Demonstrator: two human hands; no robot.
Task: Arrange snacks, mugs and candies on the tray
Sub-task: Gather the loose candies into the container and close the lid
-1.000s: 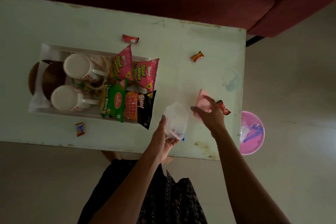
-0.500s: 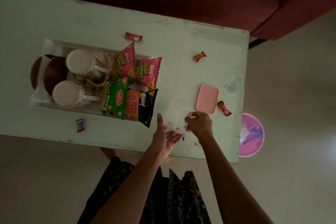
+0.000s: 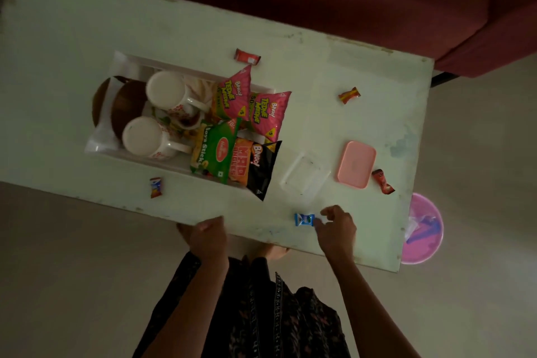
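Right hand: right hand [image 3: 337,228] at the near tabletop edge, fingers [image 3: 327,211] curled toward the small blue-and-white wrapped candy [image 3: 304,219]; fingertips touch or nearly touch its right end. Cannot tell whether the pinch has closed.

Left hand: left hand [image 3: 208,234] loosely fisted at the tabletop edge, fingers curled in, holding nothing visible.

Blue candy: flat on the pale green painted tabletop [image 3: 319,73], just left of the right fingers, close to the near edge.

Clear box: lidless clear plastic rectangular box [image 3: 305,177] beyond the right fingers; flat pink plastic lid [image 3: 356,164] beside it, further right.

Tray: white rectangular tray [image 3: 122,62] well left of the right fingers, carrying two white mugs [image 3: 167,89] and bright foil snack packets [image 3: 232,96].

Loose candies: four more on the tabletop, red-wrapped one [image 3: 383,181] nearest the fingers.

Risk, my judgement: candy sits near the edge; a sideways brush instead of a clean pinch could push it onto the floor. The crinkly wrapper end may slip. The light box could skid if knocked.
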